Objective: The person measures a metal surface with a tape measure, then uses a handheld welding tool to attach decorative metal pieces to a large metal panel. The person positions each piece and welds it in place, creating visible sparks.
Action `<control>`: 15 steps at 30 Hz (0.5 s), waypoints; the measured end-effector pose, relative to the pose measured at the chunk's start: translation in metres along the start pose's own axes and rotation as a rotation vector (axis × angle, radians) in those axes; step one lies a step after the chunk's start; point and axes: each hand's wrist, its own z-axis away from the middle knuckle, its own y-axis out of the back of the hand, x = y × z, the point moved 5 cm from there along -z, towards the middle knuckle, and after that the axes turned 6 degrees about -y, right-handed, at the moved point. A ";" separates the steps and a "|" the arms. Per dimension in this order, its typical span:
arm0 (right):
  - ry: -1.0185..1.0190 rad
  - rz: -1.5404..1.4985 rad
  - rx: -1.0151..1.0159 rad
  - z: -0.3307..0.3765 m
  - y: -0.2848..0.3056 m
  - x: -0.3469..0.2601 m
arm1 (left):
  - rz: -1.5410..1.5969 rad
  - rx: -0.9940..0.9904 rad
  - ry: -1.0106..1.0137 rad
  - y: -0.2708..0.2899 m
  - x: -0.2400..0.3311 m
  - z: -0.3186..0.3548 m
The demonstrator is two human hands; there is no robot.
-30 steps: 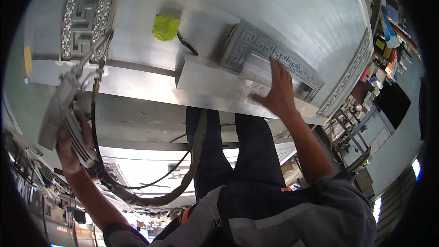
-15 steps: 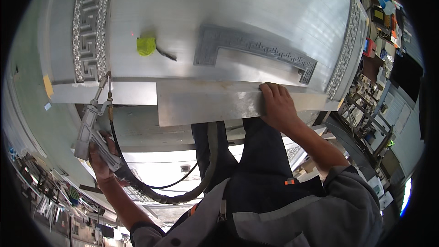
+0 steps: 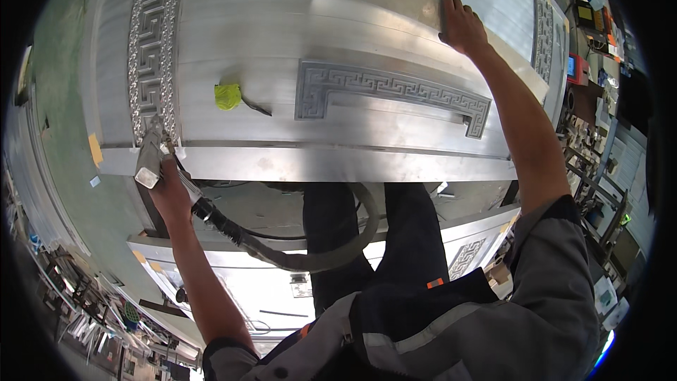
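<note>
My left hand [image 3: 171,187] is closed around a silver welding gun [image 3: 147,166], its thick hose [image 3: 282,259] curving across my legs. The gun's front end is over the lower end of the left fretwork border [image 3: 151,42]; its tip is hard to make out. My right hand [image 3: 462,27] reaches far across the large metal panel [image 3: 247,21] and grips the edge of a long flat metal strip [image 3: 395,1]. That strip lies slanted over the panel, beyond a grey bracket-shaped fretwork piece [image 3: 381,82].
A small lime-green object [image 3: 227,97] with a dark tail lies on the panel. Another fretwork border [image 3: 543,35] runs along the right side. A second light panel [image 3: 278,289] sits below, by my legs. Cluttered equipment, including a red box [image 3: 578,69], stands at the right.
My right hand has carried the metal strip from the panel's near edge to its far side. My left hand has moved forward and slightly right with the welding gun, which now points farther forward.
</note>
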 end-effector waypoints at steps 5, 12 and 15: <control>0.047 -0.038 -0.075 -0.030 -0.022 0.014 | -0.461 -0.003 0.217 -0.025 0.002 -0.017; -0.103 -0.178 0.181 0.037 -0.022 0.023 | -0.690 0.016 0.316 -0.071 -0.026 -0.045; -0.261 -0.369 0.070 0.112 -0.058 0.082 | -0.758 0.075 0.354 -0.088 -0.027 -0.055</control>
